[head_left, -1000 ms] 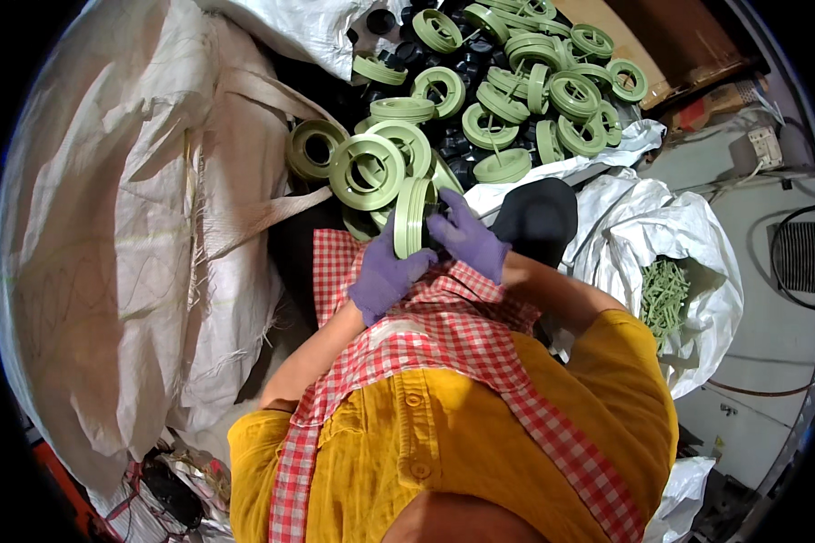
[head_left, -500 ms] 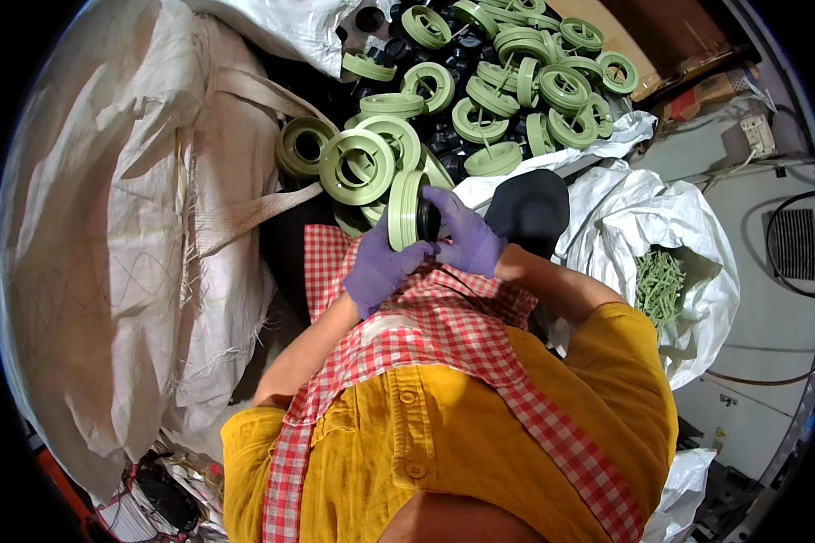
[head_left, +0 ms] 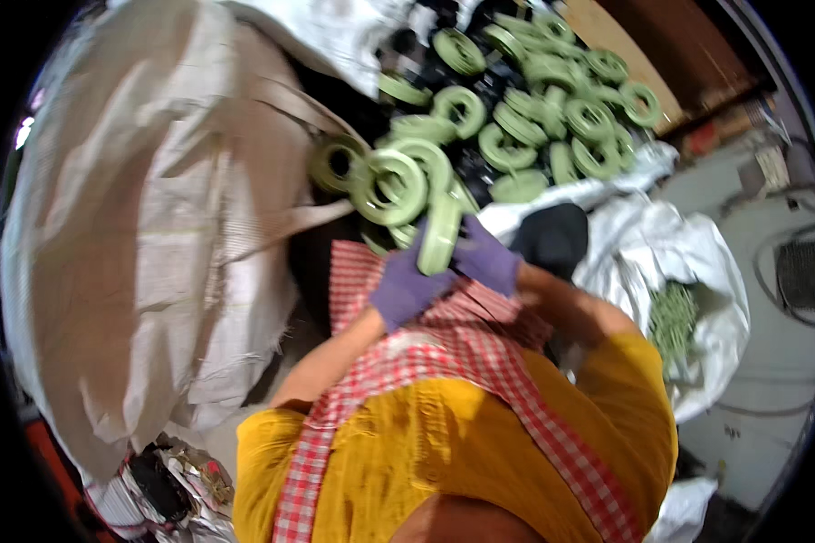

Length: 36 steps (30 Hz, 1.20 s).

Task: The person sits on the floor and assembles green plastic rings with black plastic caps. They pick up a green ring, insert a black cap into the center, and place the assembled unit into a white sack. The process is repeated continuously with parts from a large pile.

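A pale green plastic ring (head_left: 440,233) stands on edge in front of my apron, blurred by motion. My left hand (head_left: 409,286), in a purple glove, is closed on its lower left side. From the other side my right hand (head_left: 487,257), gloved alike, grips it with the fingers partly behind its rim. The black round part at the ring's right face is now hidden by the right hand and the blur. Just beyond the hands lie more green rings (head_left: 388,187), close to the held one.
A heap of green rings (head_left: 598,122) lies among black parts on white sheeting. A large white woven sack (head_left: 154,226) fills the left. To the right, an opened white bag (head_left: 720,308) holds thin green pieces (head_left: 673,324). A dark rounded object (head_left: 552,240) sits beside my right wrist.
The whole view has shifted, so everything appears further right and slightly lower, with more blur. Both hands keep hold of the ring, and its black part no longer shows.
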Each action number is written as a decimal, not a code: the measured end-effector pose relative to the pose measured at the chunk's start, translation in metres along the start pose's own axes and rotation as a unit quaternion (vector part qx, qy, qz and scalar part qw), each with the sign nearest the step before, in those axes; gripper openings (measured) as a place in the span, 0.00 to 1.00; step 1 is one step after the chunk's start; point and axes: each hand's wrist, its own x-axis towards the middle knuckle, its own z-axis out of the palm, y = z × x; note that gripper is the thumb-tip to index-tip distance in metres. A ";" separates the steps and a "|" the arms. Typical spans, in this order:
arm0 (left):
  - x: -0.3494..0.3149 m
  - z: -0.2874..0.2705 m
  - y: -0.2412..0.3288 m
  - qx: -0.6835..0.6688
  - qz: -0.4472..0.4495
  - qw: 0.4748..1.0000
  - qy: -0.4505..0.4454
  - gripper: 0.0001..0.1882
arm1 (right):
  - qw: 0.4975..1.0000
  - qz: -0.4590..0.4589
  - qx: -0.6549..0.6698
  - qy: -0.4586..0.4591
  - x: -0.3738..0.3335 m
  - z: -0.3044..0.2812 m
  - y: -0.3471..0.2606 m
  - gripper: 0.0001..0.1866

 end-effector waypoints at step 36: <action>0.008 -0.026 0.010 -0.113 -0.077 0.990 0.029 0.15 | 0.983 0.000 0.080 -0.167 0.007 0.005 -0.050 0.36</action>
